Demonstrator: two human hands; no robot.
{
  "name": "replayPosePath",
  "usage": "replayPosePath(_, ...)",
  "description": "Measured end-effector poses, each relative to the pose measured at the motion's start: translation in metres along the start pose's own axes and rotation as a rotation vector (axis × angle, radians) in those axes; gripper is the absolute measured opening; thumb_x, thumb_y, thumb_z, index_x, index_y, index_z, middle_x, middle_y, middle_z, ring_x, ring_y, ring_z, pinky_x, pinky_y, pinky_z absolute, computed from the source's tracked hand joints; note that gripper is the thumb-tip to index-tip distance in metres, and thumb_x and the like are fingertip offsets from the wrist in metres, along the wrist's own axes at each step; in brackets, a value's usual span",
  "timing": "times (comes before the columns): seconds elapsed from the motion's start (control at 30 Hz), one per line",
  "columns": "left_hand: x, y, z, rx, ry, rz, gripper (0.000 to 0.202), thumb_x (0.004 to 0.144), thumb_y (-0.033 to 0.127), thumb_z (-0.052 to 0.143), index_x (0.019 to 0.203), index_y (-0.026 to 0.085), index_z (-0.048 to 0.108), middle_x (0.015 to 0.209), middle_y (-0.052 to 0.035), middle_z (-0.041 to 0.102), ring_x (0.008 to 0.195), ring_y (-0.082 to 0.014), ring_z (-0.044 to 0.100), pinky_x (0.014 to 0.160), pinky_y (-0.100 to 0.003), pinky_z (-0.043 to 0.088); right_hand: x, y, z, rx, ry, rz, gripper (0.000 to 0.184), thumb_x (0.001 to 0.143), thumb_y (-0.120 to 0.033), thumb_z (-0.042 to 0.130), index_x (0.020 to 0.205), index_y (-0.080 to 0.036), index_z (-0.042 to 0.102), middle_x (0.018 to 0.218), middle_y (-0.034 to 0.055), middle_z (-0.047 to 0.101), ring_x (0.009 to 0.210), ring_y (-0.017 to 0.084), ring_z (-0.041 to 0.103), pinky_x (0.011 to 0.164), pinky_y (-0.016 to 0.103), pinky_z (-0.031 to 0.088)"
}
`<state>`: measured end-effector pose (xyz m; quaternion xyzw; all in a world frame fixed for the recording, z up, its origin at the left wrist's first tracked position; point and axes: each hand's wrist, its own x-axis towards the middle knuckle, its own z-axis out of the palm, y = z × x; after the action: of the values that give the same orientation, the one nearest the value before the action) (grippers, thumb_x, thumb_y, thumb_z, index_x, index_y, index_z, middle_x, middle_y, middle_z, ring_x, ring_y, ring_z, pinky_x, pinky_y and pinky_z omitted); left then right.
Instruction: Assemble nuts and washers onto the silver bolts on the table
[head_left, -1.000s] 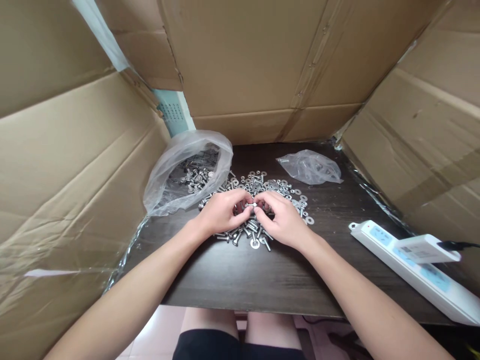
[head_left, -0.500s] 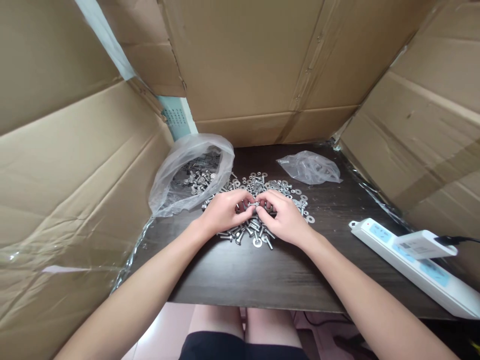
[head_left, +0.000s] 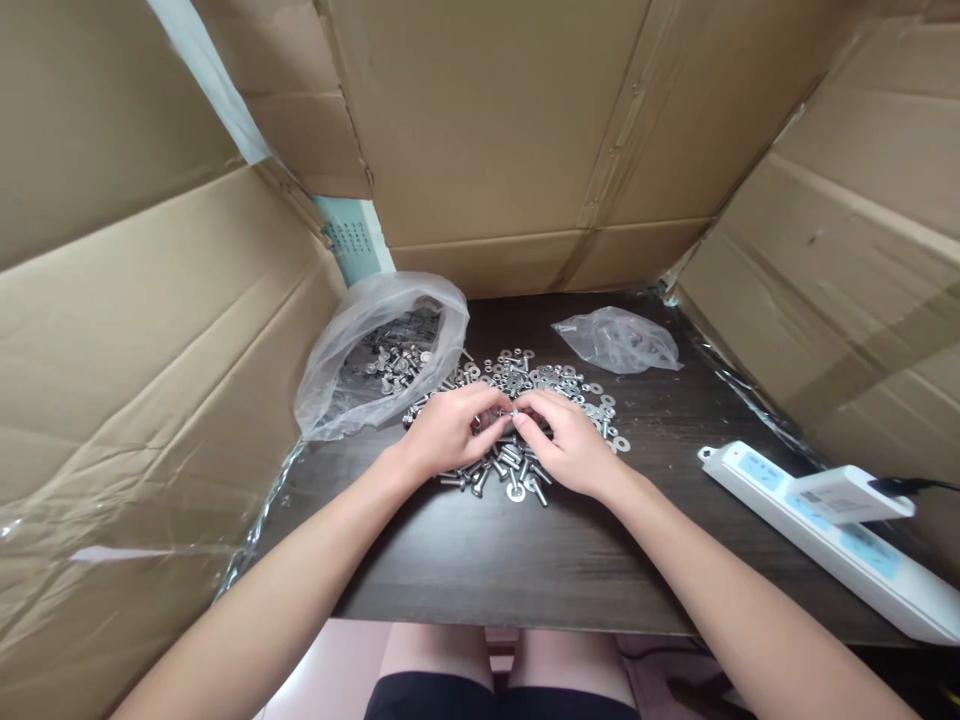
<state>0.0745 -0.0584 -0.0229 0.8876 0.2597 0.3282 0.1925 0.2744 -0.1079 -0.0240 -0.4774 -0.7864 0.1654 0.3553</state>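
My left hand (head_left: 455, 427) is closed, its thumb and fingers pinching one end of a small silver bolt (head_left: 505, 413). At the bolt's other end, the thumb and fingertips of my right hand (head_left: 566, 437) are pinched too. Fingers cover most of the bolt, so whether a nut or washer sits on it cannot be made out. Both hands are over a loose pile of metal hardware. Bolts (head_left: 480, 484) lie mostly on the near side of the pile, while flat washers (head_left: 619, 444) and small nuts spread along its far and right sides.
An open clear plastic bag (head_left: 315, 408) with more bolts inside stands at the left. A crumpled plastic bag (head_left: 619, 340) lies at the back right. On the right is a white power strip (head_left: 817, 545) with a plugged-in adapter. Cardboard walls (head_left: 517, 130) surround the dark table (head_left: 480, 570).
The fingertips of both hands have drawn closer together around the bolt, hiding more of it. My view has shifted slightly; the pile and bags look unchanged.
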Motion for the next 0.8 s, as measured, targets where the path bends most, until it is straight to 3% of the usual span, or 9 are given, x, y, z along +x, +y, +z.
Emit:
replayPosePath(0.23, -0.0012, -0.0002, 0.0043, 0.011, -0.028, -0.019, 0.012, 0.095, 0.028, 0.058, 0.095, 0.017, 0.061, 0.085, -0.0019, 0.063, 0.069, -0.0120, 0.058, 0.064, -0.024, 0.045, 0.0024, 0.0027, 0.0022, -0.038, -0.039, 0.029, 0.031, 0.104, -0.028, 0.037, 0.075, -0.019, 0.047, 0.076, 0.0045, 0.057, 0.078, 0.020, 0.051, 0.076, 0.036, 0.037)
replayPosePath(0.43, -0.0002, -0.0003, 0.0027, 0.004, -0.011, -0.001, 0.010, 0.096, 0.027, 0.059, 0.097, 0.017, 0.062, 0.084, -0.0009, 0.063, 0.070, -0.0112, 0.058, 0.065, -0.023, 0.044, 0.0022, 0.0029, 0.0005, -0.031, -0.046, 0.065, 0.036, 0.105, -0.030, 0.035, 0.072, -0.020, 0.044, 0.073, 0.0039, 0.055, 0.076, 0.020, 0.050, 0.077, 0.037, 0.037)
replayPosePath(0.63, -0.0001, -0.0018, 0.0014, 0.001, -0.004, -0.023, 0.010, 0.094, 0.027, 0.063, 0.095, 0.017, 0.061, 0.082, 0.0007, 0.063, 0.068, -0.0097, 0.059, 0.063, -0.022, 0.044, 0.0016, 0.0001, -0.0042, 0.029, -0.025, 0.073, 0.012, 0.095, -0.017, 0.045, 0.093, -0.020, 0.057, 0.088, 0.0039, 0.062, 0.085, 0.020, 0.055, 0.081, 0.036, 0.041)
replayPosePath(0.8, -0.0007, -0.0035, 0.0025, -0.011, -0.006, -0.019, 0.012, 0.094, 0.029, 0.063, 0.096, 0.017, 0.062, 0.083, 0.0007, 0.064, 0.068, -0.0094, 0.059, 0.064, -0.021, 0.045, 0.0011, -0.0010, -0.0035, 0.025, -0.026, 0.064, 0.006, 0.093, -0.019, 0.049, 0.091, -0.019, 0.056, 0.085, 0.0035, 0.060, 0.081, 0.019, 0.055, 0.077, 0.034, 0.042)
